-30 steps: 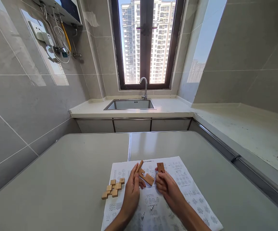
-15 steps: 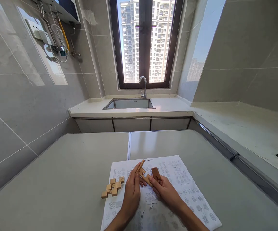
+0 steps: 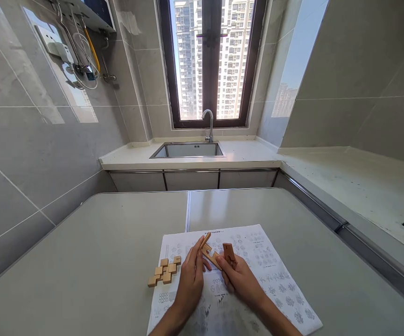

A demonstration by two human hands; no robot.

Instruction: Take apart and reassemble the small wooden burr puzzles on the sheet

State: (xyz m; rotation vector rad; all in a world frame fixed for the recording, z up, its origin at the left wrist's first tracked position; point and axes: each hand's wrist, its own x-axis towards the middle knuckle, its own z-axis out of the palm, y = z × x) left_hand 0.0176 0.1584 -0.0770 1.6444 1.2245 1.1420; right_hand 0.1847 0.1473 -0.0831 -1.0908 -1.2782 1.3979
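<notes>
Above the printed sheet [image 3: 258,308] both hands are at work on notched wooden puzzle pieces. My left hand [image 3: 191,275] is closed on a flat wooden puzzle piece [image 3: 205,239], which tilts up past its fingertips. Between the hands lies a notched wooden piece [image 3: 209,255], touching the left fingers and reaching to the right thumb. My right hand [image 3: 240,277] pinches a darker wooden puzzle piece [image 3: 228,251] that stands up from its fingers. Left of the left hand, a cluster of joined wooden blocks [image 3: 167,277] rests partly on the sheet's edge.
The grey table [image 3: 93,261] has a seam down its middle. Beyond it are a white counter [image 3: 247,151], a sink [image 3: 191,150] and a faucet [image 3: 211,126] under a window. Another counter [image 3: 373,182] runs along the right.
My right hand and its dark piece have shifted slightly to the right, and the piece stands more upright. My left hand has hardly moved.
</notes>
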